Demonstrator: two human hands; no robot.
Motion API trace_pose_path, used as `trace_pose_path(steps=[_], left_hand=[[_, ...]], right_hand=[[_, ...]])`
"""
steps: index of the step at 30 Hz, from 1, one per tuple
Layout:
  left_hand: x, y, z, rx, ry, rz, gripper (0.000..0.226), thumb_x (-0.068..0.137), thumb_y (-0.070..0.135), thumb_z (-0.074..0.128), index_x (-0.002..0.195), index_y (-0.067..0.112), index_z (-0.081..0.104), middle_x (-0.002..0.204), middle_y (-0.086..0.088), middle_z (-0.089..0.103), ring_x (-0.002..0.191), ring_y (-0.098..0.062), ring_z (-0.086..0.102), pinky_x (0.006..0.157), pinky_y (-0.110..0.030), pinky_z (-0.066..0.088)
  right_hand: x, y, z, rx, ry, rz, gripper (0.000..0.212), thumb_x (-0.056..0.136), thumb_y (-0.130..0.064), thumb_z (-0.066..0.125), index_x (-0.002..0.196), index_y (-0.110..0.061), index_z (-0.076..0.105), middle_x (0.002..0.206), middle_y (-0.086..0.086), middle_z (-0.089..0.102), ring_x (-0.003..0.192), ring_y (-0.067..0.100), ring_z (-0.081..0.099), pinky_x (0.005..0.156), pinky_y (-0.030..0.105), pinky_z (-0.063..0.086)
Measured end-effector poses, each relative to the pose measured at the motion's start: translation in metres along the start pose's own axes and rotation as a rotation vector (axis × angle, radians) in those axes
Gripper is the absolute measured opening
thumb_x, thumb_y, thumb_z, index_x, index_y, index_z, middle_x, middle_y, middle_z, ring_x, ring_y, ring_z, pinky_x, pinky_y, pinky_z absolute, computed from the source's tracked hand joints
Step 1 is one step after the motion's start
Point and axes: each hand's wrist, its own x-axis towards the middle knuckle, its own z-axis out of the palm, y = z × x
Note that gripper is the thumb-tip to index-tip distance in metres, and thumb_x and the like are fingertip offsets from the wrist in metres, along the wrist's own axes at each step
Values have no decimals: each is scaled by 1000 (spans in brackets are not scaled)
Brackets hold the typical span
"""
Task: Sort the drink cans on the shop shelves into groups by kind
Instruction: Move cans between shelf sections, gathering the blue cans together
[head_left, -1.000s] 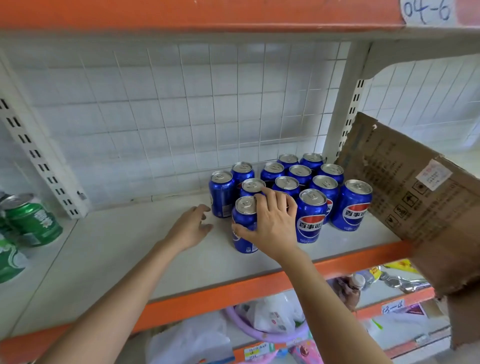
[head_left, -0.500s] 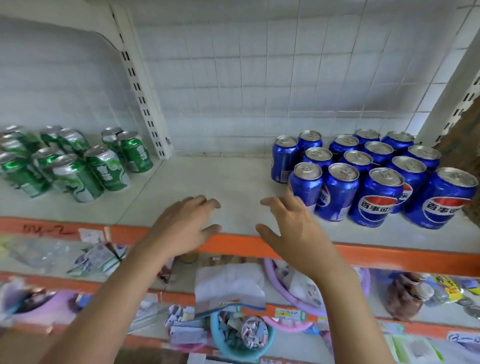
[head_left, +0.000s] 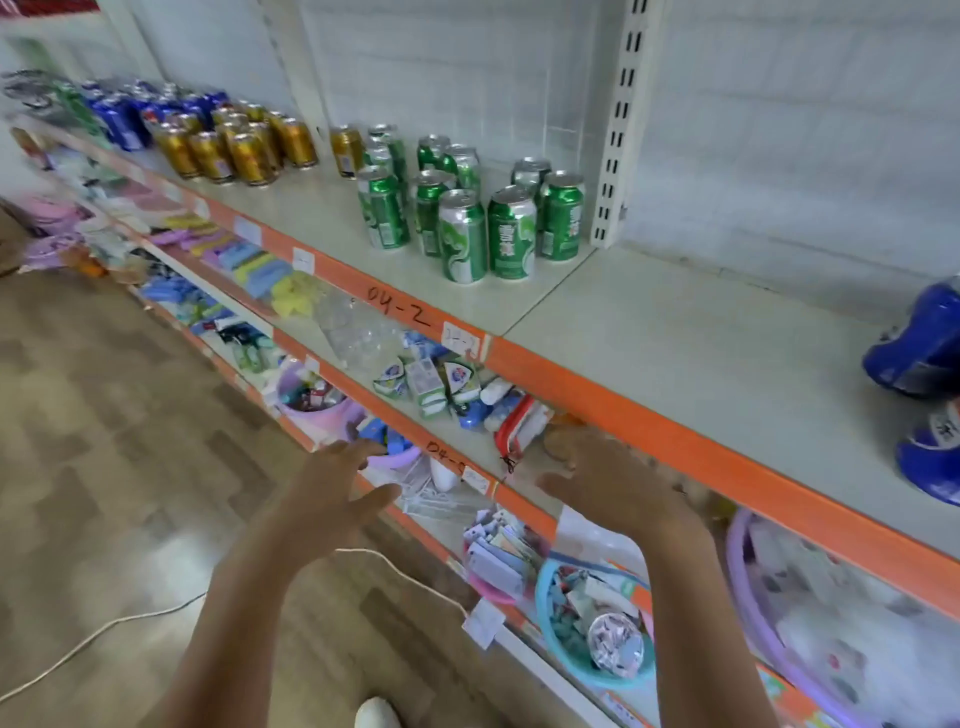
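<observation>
Cans (head_left: 470, 218) stand on shelf (head_left: 675, 332), beside upright (head_left: 618, 124).

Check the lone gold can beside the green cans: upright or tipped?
Upright: the gold can stands on its base on the shelf, top up.

head view, angled down-left along shelf (head_left: 675, 358); hands nearest

Blue cans (head_left: 922, 343) cut off at the right edge — far cans (head_left: 124, 111) blurred.
</observation>
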Motion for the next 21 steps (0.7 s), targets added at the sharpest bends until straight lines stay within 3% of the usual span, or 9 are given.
trace_pose_path(steps=[3,5,9,13,15,17,19,21], left_hand=[[-4,-53,-21,-55,18,-96,58,81,46,63,128,14,53,113,-7,59,102,-21,56,83,-25,40],[-9,-87,-37,-44,46,-143,49,86,38,63,128,16,52,116,-7,58,104,-19,56,78,-21,35],[-10,-159,-65,-23,104,-220,47,88,36,61,131,20,49,119,-3,57,104,-16,57,76,-20,34],[-11,-223,-94,-25,107,-321,48,89,40,57,132,21,45,124,-2,55,116,-14,52,83,-20,35],[-13,-251,-104,2,120,-376,49,88,44,56,132,25,45,127,-1,52,119,-16,50,89,-24,38],[-14,-275,-112,61,123,-417,50,88,45,56,133,27,44,124,-2,52,118,-21,50,91,-29,39],[-11,-292,-118,93,205,-442,49,87,45,58,131,26,48,122,-3,53,115,-25,49,91,-33,37],[-3,-304,-122,54,370,-459,44,86,39,61,124,20,54,120,-5,54,112,-29,49,91,-39,39]], right_hand=[[33,-55,22,-43,-51,-88,42,92,-40,51,128,-19,45,121,3,57,111,20,54,87,30,42],[52,-94,39,-82,-113,-137,45,92,-40,51,132,-20,41,124,4,55,111,20,54,87,30,42],[93,-163,68,-65,-181,-231,46,91,-39,53,132,-23,41,121,1,57,106,15,54,69,19,37],[133,-224,93,-59,-184,-267,47,91,-36,55,132,-17,43,123,6,54,107,20,55,86,28,46],[147,-251,104,-56,-189,-303,45,91,-35,55,131,-16,45,118,8,56,104,21,55,84,31,48],[160,-274,114,-48,-163,-337,43,91,-32,57,129,-15,47,118,7,55,105,21,54,77,25,45],[178,-291,126,-69,-67,-404,43,90,-29,57,128,-12,48,122,8,52,111,23,50,83,25,40],[201,-305,136,-70,47,-462,45,89,-27,58,130,-13,47,124,6,48,115,26,45,93,33,37]])
